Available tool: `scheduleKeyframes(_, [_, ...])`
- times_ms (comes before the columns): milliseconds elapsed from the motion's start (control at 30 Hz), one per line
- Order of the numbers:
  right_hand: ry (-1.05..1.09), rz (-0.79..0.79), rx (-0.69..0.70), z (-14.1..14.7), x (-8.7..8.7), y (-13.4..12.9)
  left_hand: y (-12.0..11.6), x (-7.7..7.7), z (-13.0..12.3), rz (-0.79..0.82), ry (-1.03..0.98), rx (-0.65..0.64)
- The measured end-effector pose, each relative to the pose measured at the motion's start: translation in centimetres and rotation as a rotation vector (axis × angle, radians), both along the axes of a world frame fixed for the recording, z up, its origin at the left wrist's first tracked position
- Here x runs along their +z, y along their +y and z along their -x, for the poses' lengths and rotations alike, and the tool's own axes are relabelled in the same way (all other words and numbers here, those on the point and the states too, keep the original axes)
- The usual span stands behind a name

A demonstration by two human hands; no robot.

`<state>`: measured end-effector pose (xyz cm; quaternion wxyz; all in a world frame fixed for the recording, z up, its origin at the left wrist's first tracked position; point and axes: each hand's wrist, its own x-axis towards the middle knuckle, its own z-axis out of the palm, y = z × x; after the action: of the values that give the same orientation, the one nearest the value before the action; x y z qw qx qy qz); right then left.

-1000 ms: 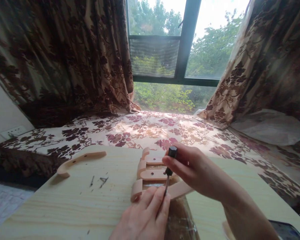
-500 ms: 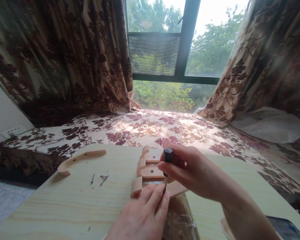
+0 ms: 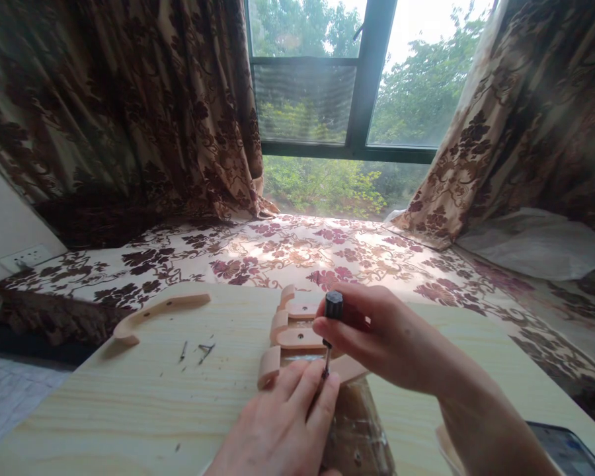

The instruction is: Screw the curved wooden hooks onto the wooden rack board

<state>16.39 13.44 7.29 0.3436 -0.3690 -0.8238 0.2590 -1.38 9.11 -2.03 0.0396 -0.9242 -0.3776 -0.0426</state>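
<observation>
My right hand (image 3: pixel 367 330) is closed round the black handle of a screwdriver (image 3: pixel 334 306), which stands upright with its shaft pointing down. The tip meets a curved wooden hook (image 3: pixel 351 370), between the fingertips of my left hand (image 3: pixel 282 416). Those fingers are pressed together over the hook and hold it down; whether a screw is between them is hidden. Just beyond, more curved wooden hooks (image 3: pixel 300 338) lie in a row, with dark screws in their holes. Under the nearest hook is a brown, tape-wrapped piece (image 3: pixel 359 423).
A loose curved wooden hook (image 3: pixel 163 307) lies at the left of the pale wooden table (image 3: pixel 104 410). Several screws (image 3: pixel 205 354) and dark crumbs are scattered near it. A phone (image 3: pixel 565 449) rests at the right front. Behind are a floral-covered ledge (image 3: pixel 287 254), curtains and a window.
Both hands keep nearly the same place, with the screwdriver still upright at the nearest hook. The view has shifted very slightly.
</observation>
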Motion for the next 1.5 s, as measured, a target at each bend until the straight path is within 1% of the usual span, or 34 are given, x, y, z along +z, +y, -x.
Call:
scheduleKeyframes(100, [-0.001,-0.026,-0.041,0.0,-0.3,0.0,0.0,-0.1,0.0,-0.003,-0.015,0.005])
scheduleKeyframes(167, [-0.014,-0.022,-0.056,-0.1,-0.2,0.0,0.0,-0.2,-0.1,-0.014,-0.023,0.009])
scheduleKeyframes(333, [-0.027,0.011,-0.001,-0.5,0.5,-0.2,-0.2,-0.1,0.0,-0.041,-0.026,0.02])
scheduleKeyframes(433, [-0.033,0.004,-0.016,-0.5,0.5,-0.2,-0.3,0.2,0.1,-0.034,-0.037,0.027])
scheduleKeyframes(567, [-0.006,-0.009,-0.028,-0.2,0.0,-0.2,-0.2,0.4,0.0,-0.028,-0.041,0.019])
scheduleKeyframes(667, [-0.002,-0.009,-0.058,-0.1,-0.1,-0.2,-0.1,0.3,-0.1,-0.062,-0.053,-0.004])
scheduleKeyframes(800, [-0.004,-0.005,-0.032,-0.3,0.3,-0.4,-0.2,0.3,-0.1,-0.11,-0.047,-0.011])
scheduleKeyframes(933, [-0.05,0.028,-0.056,-0.7,0.6,-0.2,-0.3,0.9,0.0,-0.07,-0.055,0.002])
scheduleKeyframes(1133, [-0.052,0.042,-0.09,-0.9,0.1,0.1,-0.5,1.3,-0.2,-0.024,-0.038,0.025])
scheduleKeyframes(1233, [-0.035,0.047,-0.074,-0.9,0.1,-0.1,-0.6,2.0,-0.5,0.034,-0.045,0.053])
scheduleKeyframes(1367, [-0.033,0.055,-0.003,-0.9,0.4,-0.2,-0.6,4.1,-0.7,0.185,-0.026,0.085])
scheduleKeyframes(1433, [-0.057,0.044,-0.016,-0.9,0.5,-0.3,-0.6,4.9,-0.8,0.246,-0.02,0.104])
scheduleKeyframes(1500, [-0.073,0.035,-0.043,-0.8,0.5,-0.4,-0.6,5.3,-0.8,0.279,-0.037,0.123])
